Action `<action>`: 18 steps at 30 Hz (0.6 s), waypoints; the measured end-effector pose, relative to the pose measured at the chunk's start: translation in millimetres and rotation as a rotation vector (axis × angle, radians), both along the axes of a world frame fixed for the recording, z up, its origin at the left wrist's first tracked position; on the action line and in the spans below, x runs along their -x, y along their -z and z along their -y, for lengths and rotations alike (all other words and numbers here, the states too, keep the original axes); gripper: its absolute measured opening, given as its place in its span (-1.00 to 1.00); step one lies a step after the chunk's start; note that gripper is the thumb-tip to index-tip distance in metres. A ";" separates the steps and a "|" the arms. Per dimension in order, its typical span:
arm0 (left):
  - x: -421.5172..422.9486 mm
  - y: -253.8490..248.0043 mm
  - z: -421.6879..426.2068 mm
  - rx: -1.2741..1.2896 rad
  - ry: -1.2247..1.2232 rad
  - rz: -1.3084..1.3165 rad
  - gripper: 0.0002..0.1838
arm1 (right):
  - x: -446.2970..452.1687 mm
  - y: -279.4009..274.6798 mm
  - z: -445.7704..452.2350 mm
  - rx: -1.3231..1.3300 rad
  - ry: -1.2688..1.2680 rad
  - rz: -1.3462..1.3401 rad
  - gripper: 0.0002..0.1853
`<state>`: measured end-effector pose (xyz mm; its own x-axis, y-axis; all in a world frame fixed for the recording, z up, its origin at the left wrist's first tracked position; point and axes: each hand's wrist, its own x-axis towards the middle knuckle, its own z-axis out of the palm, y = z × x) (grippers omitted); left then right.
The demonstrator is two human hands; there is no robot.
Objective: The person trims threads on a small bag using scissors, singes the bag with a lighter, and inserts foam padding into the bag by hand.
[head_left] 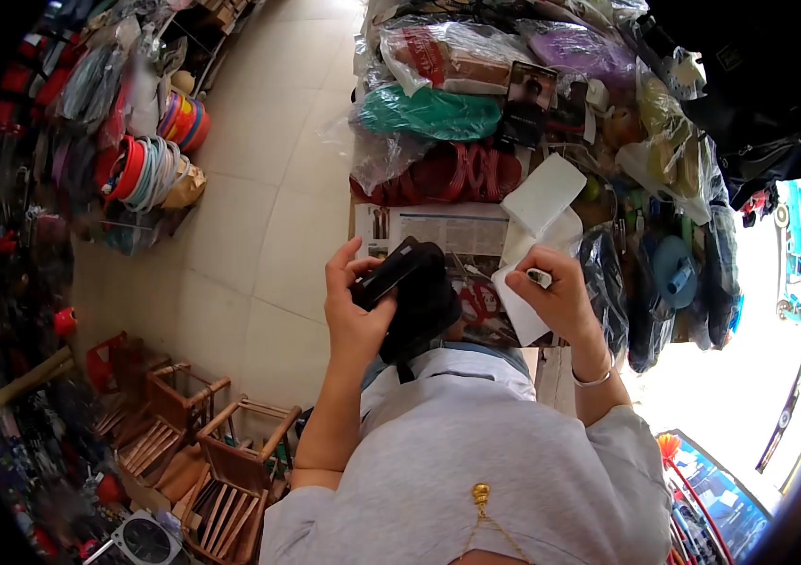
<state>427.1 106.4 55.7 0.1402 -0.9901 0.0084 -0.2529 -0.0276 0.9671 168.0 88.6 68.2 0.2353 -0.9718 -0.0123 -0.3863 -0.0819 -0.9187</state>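
My left hand is closed around the edge of a black bag, a soft, dark item held in front of my waist. Its details are hard to make out in the shadow. My right hand pinches a small white object whose kind I cannot tell. Under and beside that hand lies white paper or card, with a white box-like piece just beyond it. Printed newspaper covers the surface between the hands.
Goods wrapped in clear plastic, including a teal package and dark red sandals, are piled at the far side. Wooden chairs stand at lower left on the tiled floor. Hanging merchandise lines the left.
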 end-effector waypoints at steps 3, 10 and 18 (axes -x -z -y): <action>-2.0 8.6 3.5 -0.072 -0.010 -0.047 -0.24 | -7.3 8.5 -5.6 -0.191 0.037 0.127 -0.76; 4.9 5.9 5.3 -0.045 -0.022 -0.015 -0.27 | -41.0 7.0 1.6 -0.223 0.018 0.273 -0.68; 5.0 4.4 5.1 0.125 -0.021 0.240 -0.32 | -52.3 15.6 12.1 -0.160 -0.003 0.280 -0.69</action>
